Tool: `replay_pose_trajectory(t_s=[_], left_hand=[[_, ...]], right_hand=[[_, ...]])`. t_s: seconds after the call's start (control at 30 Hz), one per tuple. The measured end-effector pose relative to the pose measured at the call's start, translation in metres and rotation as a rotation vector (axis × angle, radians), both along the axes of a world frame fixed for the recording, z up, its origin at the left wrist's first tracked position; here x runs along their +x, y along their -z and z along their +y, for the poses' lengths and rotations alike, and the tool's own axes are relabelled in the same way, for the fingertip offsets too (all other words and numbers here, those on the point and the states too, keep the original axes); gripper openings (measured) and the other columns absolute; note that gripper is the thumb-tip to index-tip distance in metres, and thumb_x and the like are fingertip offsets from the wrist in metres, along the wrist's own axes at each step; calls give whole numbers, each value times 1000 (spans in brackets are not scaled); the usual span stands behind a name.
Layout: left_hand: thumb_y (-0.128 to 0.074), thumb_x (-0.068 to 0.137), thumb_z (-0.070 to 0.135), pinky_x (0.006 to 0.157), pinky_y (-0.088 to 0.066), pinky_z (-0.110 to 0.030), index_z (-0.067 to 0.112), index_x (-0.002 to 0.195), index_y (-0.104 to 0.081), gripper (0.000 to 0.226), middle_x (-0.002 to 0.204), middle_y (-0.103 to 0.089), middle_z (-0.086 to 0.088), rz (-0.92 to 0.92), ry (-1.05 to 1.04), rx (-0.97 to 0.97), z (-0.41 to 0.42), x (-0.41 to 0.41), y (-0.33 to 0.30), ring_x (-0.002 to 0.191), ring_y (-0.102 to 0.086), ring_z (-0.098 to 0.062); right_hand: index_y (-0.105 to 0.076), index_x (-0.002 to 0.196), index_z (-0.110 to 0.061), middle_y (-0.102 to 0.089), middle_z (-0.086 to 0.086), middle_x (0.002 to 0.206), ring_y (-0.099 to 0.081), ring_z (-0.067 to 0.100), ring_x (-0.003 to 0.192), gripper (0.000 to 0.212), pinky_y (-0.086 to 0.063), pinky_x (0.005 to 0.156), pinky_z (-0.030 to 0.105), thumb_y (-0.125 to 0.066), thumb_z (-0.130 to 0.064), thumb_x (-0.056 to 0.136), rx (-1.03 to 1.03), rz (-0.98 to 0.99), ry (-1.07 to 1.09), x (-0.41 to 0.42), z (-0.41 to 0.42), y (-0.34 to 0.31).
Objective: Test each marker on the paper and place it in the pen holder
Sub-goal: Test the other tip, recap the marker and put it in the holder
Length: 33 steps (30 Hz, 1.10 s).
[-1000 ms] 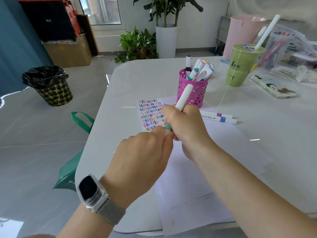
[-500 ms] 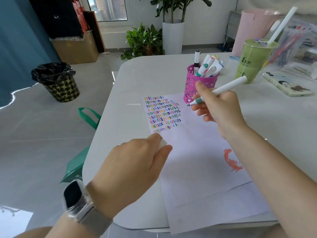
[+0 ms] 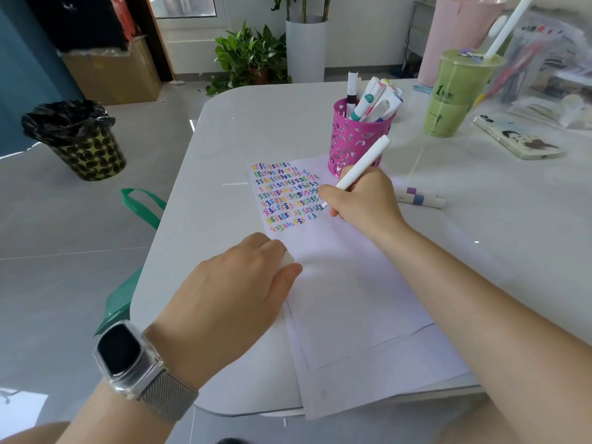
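My right hand [image 3: 365,200] grips a white marker [image 3: 363,165], its tip down on the white paper [image 3: 346,283] at the right edge of several rows of coloured squiggles [image 3: 286,197]. On the paper's left edge rests my left hand [image 3: 237,290], pinching the marker's white cap [image 3: 287,259] between thumb and fingers. Behind my right hand stands the pink perforated pen holder [image 3: 352,139] with several markers [image 3: 374,100] in it. Two more markers [image 3: 416,197], banded purple and blue, lie on the table right of my right hand.
A green drink cup with a straw [image 3: 455,91] and a phone [image 3: 519,139] lie at the back right, with plastic bags [image 3: 551,59] beyond. The white table's rounded edge [image 3: 166,251] runs on the left. A bin [image 3: 77,139] and a green bag [image 3: 141,206] are on the floor.
The cap came off the marker and stayed in my left hand. My right hand swung the marker up towards the holder, then brought its tip down onto the paper by the squiggles.
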<state>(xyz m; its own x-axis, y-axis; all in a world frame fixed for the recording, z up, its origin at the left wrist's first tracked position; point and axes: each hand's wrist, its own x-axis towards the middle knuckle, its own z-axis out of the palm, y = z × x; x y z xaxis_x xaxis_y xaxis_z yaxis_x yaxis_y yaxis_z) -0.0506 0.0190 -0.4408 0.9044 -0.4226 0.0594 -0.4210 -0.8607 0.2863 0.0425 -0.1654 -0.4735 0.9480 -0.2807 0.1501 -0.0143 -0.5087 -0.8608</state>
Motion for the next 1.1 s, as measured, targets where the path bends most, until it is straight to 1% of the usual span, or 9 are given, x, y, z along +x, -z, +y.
replay_pose_trajectory(t_s=[0.13, 0.2, 0.3, 0.4, 0.53, 0.7, 0.9, 1.03, 1.1], left_hand=[[-18, 87, 51, 79, -46, -35, 22, 91, -49, 42, 108, -49, 12, 18, 14, -8, 0, 1, 4, 89, -57, -16], [-14, 84, 52, 80, -46, -36, 23, 93, -49, 46, 107, -50, 11, 42, 19, 20, -1, 1, 4, 91, -57, -17], [-16, 87, 50, 80, -46, -36, 23, 95, -49, 44, 107, -49, 11, 59, 19, 52, -2, 0, 4, 91, -57, -17], [-19, 89, 49, 80, -46, -37, 23, 96, -49, 41, 108, -49, 11, 65, 13, 59, -2, 0, 3, 92, -57, -18], [-22, 92, 47, 83, -46, -37, 23, 101, -51, 38, 114, -49, 13, 81, -4, 66, -3, 0, 3, 96, -57, -19], [-20, 91, 48, 83, -46, -37, 23, 99, -50, 40, 113, -48, 13, 84, 1, 74, -2, 1, 3, 96, -57, -18], [-17, 88, 50, 82, -47, -38, 23, 100, -50, 45, 111, -49, 12, 73, 0, 72, -2, 1, 4, 95, -57, -20], [-18, 89, 50, 82, -46, -38, 24, 100, -50, 43, 111, -49, 12, 68, 1, 72, -1, 1, 5, 95, -57, -20], [-19, 90, 49, 83, -46, -37, 24, 101, -50, 41, 111, -49, 12, 66, -1, 71, -1, 1, 5, 96, -57, -20]], right_hand=[[-47, 54, -13, -64, 6, 53, -46, 1, 31, 28, -41, 47, 21, -66, -16, 75, -7, 10, -17, 2, -1, 2], [-49, 58, -11, -65, 8, 55, -48, 0, 31, 26, -40, 44, 19, -66, -16, 76, -18, 8, -27, 2, -1, 2], [-51, 60, -9, -64, 5, 55, -49, -1, 32, 23, -40, 41, 15, -66, -16, 76, -40, 8, -32, 3, -2, 2], [-54, 59, -9, -65, 4, 55, -49, -1, 33, 22, -42, 45, 18, -66, -17, 76, -66, 11, -24, 4, -2, 3], [-51, 55, -12, -63, 2, 53, -48, 1, 34, 26, -44, 49, 22, -67, -17, 76, -97, -7, -32, 5, -1, 4], [-52, 54, -13, -61, -1, 50, -51, 2, 35, 27, -51, 53, 28, -68, -16, 75, -86, 11, -69, 4, -2, 3], [-53, 59, -7, -60, 1, 50, -50, 1, 34, 22, -45, 49, 21, -67, -14, 75, -85, 27, -81, 3, -2, 0], [-49, 55, -10, -58, 1, 49, -49, 0, 32, 28, -40, 42, 16, -67, -14, 75, -84, 42, -90, 0, 0, -2], [-50, 53, -11, -57, 1, 48, -45, 1, 31, 30, -35, 37, 13, -68, -16, 76, -33, 21, -50, 0, 1, -4]])
